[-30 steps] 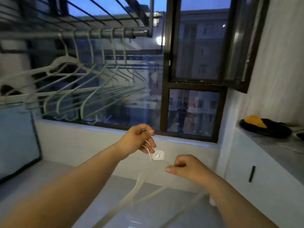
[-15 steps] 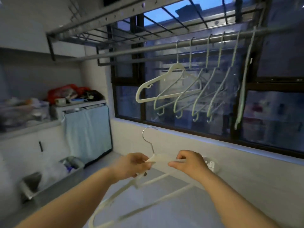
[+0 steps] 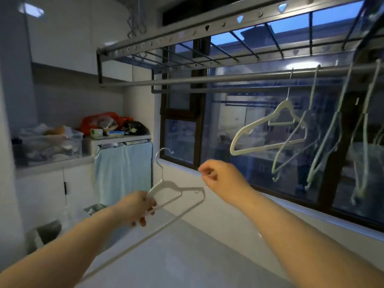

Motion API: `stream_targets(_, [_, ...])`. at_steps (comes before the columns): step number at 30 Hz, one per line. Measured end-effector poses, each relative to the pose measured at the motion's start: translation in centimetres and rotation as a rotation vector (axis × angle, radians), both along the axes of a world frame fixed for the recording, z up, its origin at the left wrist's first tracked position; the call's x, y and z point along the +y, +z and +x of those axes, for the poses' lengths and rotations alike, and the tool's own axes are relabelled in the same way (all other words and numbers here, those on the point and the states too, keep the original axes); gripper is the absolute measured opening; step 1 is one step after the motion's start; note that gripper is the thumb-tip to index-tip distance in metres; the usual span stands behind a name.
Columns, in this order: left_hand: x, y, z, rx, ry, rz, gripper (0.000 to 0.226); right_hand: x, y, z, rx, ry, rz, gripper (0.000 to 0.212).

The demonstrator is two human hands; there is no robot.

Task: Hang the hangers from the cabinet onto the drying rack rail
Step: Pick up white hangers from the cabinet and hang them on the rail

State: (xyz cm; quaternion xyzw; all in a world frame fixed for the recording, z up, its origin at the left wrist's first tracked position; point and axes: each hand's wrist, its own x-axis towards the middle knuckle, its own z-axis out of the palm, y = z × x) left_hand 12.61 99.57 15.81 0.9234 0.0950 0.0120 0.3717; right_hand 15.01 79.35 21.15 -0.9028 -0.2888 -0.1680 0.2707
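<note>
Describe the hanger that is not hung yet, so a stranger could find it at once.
Look at the window; a rail runs across it with pale hangers on its right part. Below its bare left part, the left hand grips one white hanger. Only this one is off the rail.

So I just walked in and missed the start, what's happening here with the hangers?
A person is hanging hangers up. The left hand grips a white hanger by one shoulder, hook pointing up, well below the rail of the drying rack. The right hand is raised off to the side, fingers curled, holding nothing. Several other hangers already hang on the rail further right; the held one is not yet on it.
</note>
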Motion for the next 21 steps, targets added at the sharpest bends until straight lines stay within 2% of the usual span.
stream_targets(2, [-0.5,2.4,1.5,-0.033,-0.005,-0.014,0.015,0.3,3.5,0.2,-0.102,0.003,-0.056,0.025])
stream_targets(4, [-1.7,5.1,2.9,-0.069,-0.022,-0.056,0.018,0.1,7.1,0.2,-0.221,-0.045,-0.200,0.026])
stream_targets(7, [-4.0,8.8,5.4,-0.128,-0.061,-0.096,0.028,-1.8,12.5,0.8,-0.415,-0.214,-0.395,0.027])
stream_targets(10, [-6.3,11.9,8.3,-0.175,-0.095,-0.129,0.026,-5.5,17.1,2.0,-0.499,-0.435,-0.401,0.023])
stream_targets(15, [-10.7,14.9,11.8,-0.202,-0.189,-0.091,0.019,-12.9,21.0,5.5,-0.406,-0.718,-0.272,0.034])
stream_targets(21, [-14.7,17.4,14.1,-0.244,-0.300,-0.046,0.015,-15.8,20.5,8.3,-0.246,-0.744,-0.252,0.053])
